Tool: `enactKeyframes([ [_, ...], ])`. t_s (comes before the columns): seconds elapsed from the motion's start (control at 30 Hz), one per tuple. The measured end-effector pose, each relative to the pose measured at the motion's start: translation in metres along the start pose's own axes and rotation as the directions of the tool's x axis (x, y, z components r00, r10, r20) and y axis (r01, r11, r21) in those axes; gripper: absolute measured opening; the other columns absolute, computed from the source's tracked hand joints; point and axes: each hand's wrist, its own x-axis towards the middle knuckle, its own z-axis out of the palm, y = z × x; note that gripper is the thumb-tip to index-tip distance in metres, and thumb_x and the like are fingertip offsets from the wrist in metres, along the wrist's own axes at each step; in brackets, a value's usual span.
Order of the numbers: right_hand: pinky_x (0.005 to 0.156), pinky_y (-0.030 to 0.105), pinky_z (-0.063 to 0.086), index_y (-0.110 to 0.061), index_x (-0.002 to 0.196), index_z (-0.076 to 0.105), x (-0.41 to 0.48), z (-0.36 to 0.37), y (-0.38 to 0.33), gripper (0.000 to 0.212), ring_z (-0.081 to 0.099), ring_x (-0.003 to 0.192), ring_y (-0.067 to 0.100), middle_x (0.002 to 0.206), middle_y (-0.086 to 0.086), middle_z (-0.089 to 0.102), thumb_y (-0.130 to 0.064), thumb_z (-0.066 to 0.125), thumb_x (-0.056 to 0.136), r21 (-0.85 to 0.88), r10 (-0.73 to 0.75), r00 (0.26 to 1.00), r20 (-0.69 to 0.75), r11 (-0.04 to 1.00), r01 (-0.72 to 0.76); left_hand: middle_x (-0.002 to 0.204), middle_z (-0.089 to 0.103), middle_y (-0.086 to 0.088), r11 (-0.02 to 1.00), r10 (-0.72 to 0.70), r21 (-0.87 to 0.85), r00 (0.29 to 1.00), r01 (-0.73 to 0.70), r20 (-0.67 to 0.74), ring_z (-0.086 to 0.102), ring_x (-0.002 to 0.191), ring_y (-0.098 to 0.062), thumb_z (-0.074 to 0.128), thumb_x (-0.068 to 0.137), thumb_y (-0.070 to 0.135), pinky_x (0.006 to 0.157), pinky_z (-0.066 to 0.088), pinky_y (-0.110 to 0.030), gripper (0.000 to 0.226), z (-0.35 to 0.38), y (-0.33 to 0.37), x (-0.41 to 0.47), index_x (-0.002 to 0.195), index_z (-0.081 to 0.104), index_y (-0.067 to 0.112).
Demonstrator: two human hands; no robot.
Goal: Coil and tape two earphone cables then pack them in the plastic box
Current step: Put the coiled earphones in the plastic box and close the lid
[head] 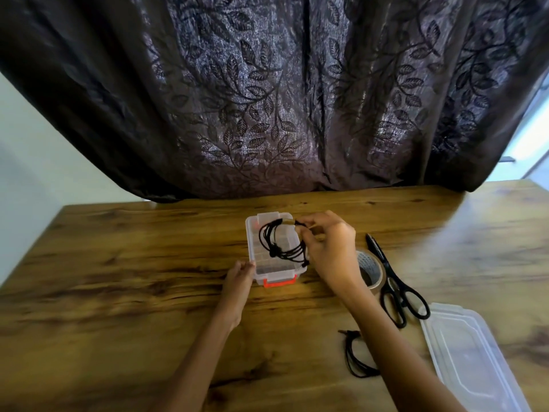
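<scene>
At the centre of the frame, on a wooden table, a person's right hand pinches a coiled black earphone cable between thumb and fingertips, holding it over the open clear plastic box. The coil hangs across the box's mouth, its loops bound at the top by a short band of brown tape just beside the pinching fingers; whether any loop touches the box's floor cannot be told. The left hand rests against the box's near left corner, fingers curled lightly round the wall, steadying it. An orange latch shows on the box's near end, toward the lower middle of the frame.

Right of the box, partly hidden behind the right wrist, stands a roll of brown packing tape. Just beside it, further right, a pair of black-handled scissors lies closed on the wood, blades pointing toward the upper part of the frame. In the lower right, the box's clear lid lies flat on the table, well apart from the box. A second black earphone cable lies on the table in the lower middle-right, between the right forearm and the lid, partly covered by the forearm; whether it is taped cannot be told.

Across the upper half of the frame hangs a dark curtain patterned with leaves, its hem meeting the far edge of the table.
</scene>
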Motion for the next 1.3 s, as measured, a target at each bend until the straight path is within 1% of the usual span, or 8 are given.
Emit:
enactKeyframes([
  [0.1, 0.07, 0.022, 0.05, -0.006, 0.092, 0.072, 0.011, 0.008, -0.005, 0.013, 0.061, 0.076, 0.013, 0.09, 0.004, 0.067, -0.001, 0.066, 0.081, 0.051, -0.014, 1.0, -0.005, 0.999, 0.014, 0.089, 0.049, 0.005, 1.0, -0.002, -0.006, 1.0, 0.001, -0.008, 0.046, 0.081, -0.005, 0.046, 0.095, 0.029, 0.084, 0.036, -0.027, 0.016, -0.001, -0.002, 0.002, 0.078, 0.047, 0.026],
  [0.3, 0.069, 0.008, 0.041, -0.006, 0.092, 0.07, 0.015, 0.034, 0.01, 0.014, 0.057, 0.079, 0.01, 0.092, 0.006, 0.067, 0.0, 0.065, 0.081, 0.03, 0.01, 0.999, 0.039, 0.999, -0.011, 0.088, 0.047, 0.01, 0.999, -0.014, -0.029, 1.0, 0.014, 0.009, 0.047, 0.087, -0.008, 0.046, 0.095, 0.029, 0.09, 0.033, -0.029, 0.02, -0.001, -0.001, 0.0, 0.076, 0.042, 0.033],
  [0.53, 0.07, 0.017, 0.041, 0.0, 0.091, 0.069, 0.01, 0.056, 0.031, 0.017, 0.058, 0.085, 0.019, 0.094, 0.013, 0.064, 0.009, 0.06, 0.079, -0.067, -0.003, 0.996, 0.093, 0.998, 0.01, 0.091, 0.051, 0.007, 1.0, -0.018, -0.001, 1.0, 0.018, -0.018, 0.047, 0.086, -0.006, 0.044, 0.096, 0.025, 0.09, 0.034, -0.031, 0.02, -0.001, -0.002, 0.002, 0.076, 0.046, 0.026],
  [0.63, 0.065, 0.021, 0.045, 0.001, 0.079, 0.067, 0.006, 0.062, 0.038, 0.014, 0.061, 0.078, 0.02, 0.089, 0.013, 0.063, 0.012, 0.061, 0.074, -0.113, -0.053, 0.983, 0.174, 0.991, 0.073, 0.097, 0.054, 0.003, 1.0, -0.001, 0.021, 1.0, 0.001, -0.008, 0.049, 0.089, -0.006, 0.043, 0.096, 0.025, 0.088, 0.034, -0.031, 0.015, -0.002, -0.006, 0.004, 0.086, 0.052, 0.018],
  [0.73, 0.065, 0.023, 0.051, 0.001, 0.074, 0.066, -0.002, 0.065, 0.042, 0.011, 0.064, 0.075, 0.024, 0.088, 0.013, 0.063, 0.012, 0.063, 0.074, -0.152, -0.081, 0.954, 0.29, 0.98, 0.129, 0.1, 0.055, 0.005, 0.999, 0.0, 0.035, 1.0, 0.0, 0.005, 0.051, 0.094, -0.01, 0.041, 0.096, 0.021, 0.088, 0.034, -0.031, 0.013, -0.003, -0.006, 0.004, 0.09, 0.053, 0.021],
  [0.83, 0.076, 0.027, 0.054, -0.002, 0.084, 0.067, -0.007, 0.064, 0.044, 0.008, 0.065, 0.085, 0.024, 0.1, 0.01, 0.063, 0.003, 0.062, 0.08, -0.21, -0.071, 0.908, 0.413, 0.963, 0.171, 0.11, 0.057, -0.002, 0.998, -0.003, 0.057, 1.0, 0.002, 0.008, 0.05, 0.107, -0.018, 0.04, 0.096, 0.02, 0.091, 0.034, -0.032, 0.015, -0.004, -0.009, 0.007, 0.094, 0.054, 0.017],
  [1.0, 0.084, 0.028, 0.053, -0.008, 0.102, 0.067, -0.003, 0.062, 0.043, 0.018, 0.064, 0.098, 0.021, 0.108, 0.008, 0.067, -0.006, 0.057, 0.087, -0.27, 0.006, 0.786, 0.618, 0.941, 0.205, 0.11, 0.059, -0.009, 0.999, 0.012, 0.052, 1.0, -0.012, -0.008, 0.052, 0.108, -0.02, 0.041, 0.096, 0.02, 0.091, 0.036, -0.032, 0.017, -0.003, -0.008, 0.007, 0.084, 0.053, 0.017],
  [1.3, 0.088, 0.031, 0.052, -0.01, 0.113, 0.062, 0.002, 0.057, 0.043, 0.035, 0.062, 0.103, 0.022, 0.113, 0.011, 0.065, 0.006, 0.052, 0.084, -0.22, 0.009, 0.721, 0.693, 0.955, 0.199, 0.11, 0.058, -0.014, 0.998, 0.022, 0.055, 1.0, -0.021, -0.012, 0.054, 0.108, -0.025, 0.04, 0.097, 0.023, 0.098, 0.038, -0.038, 0.018, -0.003, -0.008, 0.008, 0.084, 0.052, 0.016],
])
